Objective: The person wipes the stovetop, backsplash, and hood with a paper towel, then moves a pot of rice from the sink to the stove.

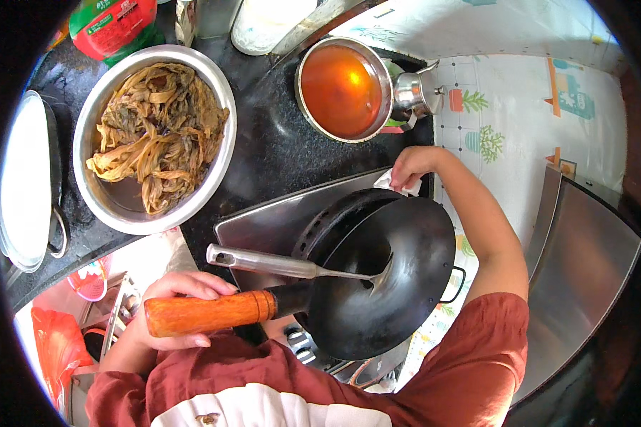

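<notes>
My left hand (179, 312) grips the orange wooden handle (211, 313) of a black wok (406, 299). The wok is tilted over the gas stove, and a metal spatula (267, 265) rests in it with its handle past the rim. Up and to the right, my right hand (414, 166) pinches a crumpled white tissue or cloth (390, 181) against the back corner of the stove's steel top (267, 213). The burner under the wok is partly hidden.
A steel basin (224, 176) of soaked dried vegetables stands left on the black counter. Behind the stove are a pot of orange-red liquid (342, 91) and a small steel pitcher (414, 93). A lidded pan (26, 181) sits far left; a patterned wall covering (513, 107) borders the right.
</notes>
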A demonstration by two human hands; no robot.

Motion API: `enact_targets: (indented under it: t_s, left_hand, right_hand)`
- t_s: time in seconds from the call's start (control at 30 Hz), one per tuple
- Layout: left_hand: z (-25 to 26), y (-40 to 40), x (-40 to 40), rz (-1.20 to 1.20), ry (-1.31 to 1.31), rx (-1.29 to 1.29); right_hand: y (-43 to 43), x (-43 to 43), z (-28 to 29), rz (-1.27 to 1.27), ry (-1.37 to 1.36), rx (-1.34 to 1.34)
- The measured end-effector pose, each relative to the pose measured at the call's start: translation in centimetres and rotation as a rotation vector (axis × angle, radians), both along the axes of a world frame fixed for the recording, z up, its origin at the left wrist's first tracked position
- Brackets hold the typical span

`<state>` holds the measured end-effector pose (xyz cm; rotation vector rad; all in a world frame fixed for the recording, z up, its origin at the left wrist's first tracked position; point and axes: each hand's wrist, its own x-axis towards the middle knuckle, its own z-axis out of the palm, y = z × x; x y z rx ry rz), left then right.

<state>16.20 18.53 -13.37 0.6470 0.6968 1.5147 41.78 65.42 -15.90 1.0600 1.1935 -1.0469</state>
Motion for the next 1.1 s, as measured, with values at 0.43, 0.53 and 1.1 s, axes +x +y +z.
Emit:
enact_targets:
  t_s: [0.43,0.53,1.1]
  left_hand:
    - [0.2,0.1,0.4,-0.006,-0.015,-0.066]
    - [0.1,-0.3,0.5,0.032,-0.031,-0.045]
    - [-0.2,-0.6,-0.2,-0.051,-0.005,0.006]
  right_hand:
    - [-4.2,-2.8,0.3,-0.071,0.122,0.282]
    - [-2.5,-2.3,0.5,-0.243,0.437,0.390]
    - [-7.0,-6.1,1.2,0.503,0.512,0.362]
